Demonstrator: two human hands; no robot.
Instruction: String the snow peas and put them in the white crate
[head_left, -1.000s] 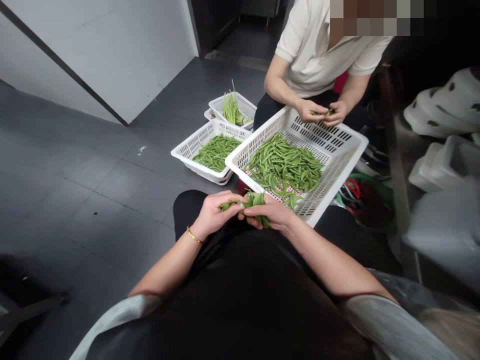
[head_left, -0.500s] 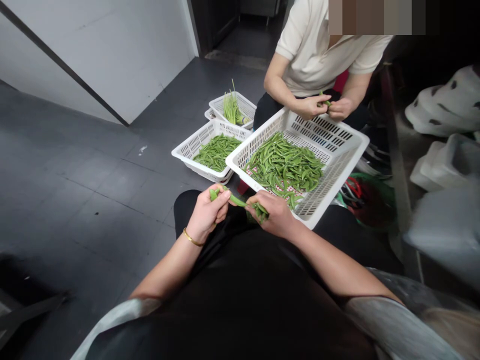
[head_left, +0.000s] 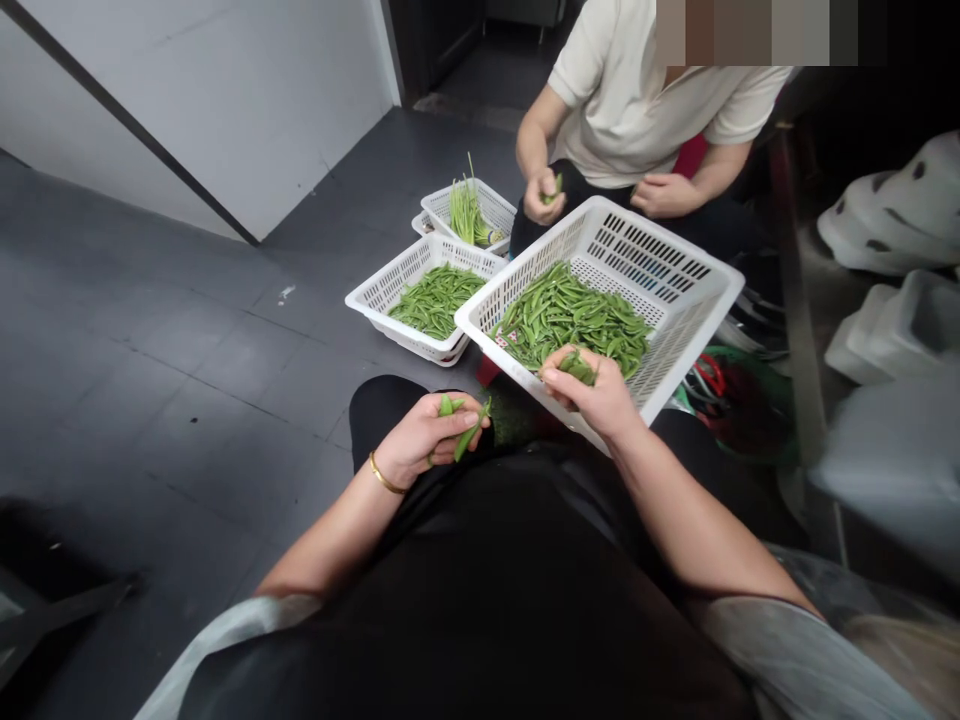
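Observation:
My left hand (head_left: 424, 440), with a gold bangle on the wrist, is closed on a couple of green pea pods (head_left: 465, 438) above my lap. My right hand (head_left: 592, 392) is closed round several pea pods (head_left: 577, 366) at the near rim of the big white basket (head_left: 679, 300). That basket holds a heap of green pea pods (head_left: 574, 318). Both hands are apart, about a hand's width from each other.
A smaller white basket (head_left: 382, 290) of pods sits on the dark floor to the left, with another basket (head_left: 496, 205) of green stalks behind it. A person in a pale shirt (head_left: 637, 110) sits opposite, one hand holding a pod. White foam boxes (head_left: 885, 230) stack at the right.
My hands were together on one pod; they have parted. My right hand moved up and right to the big basket's rim, and my left stayed over my lap with pods.

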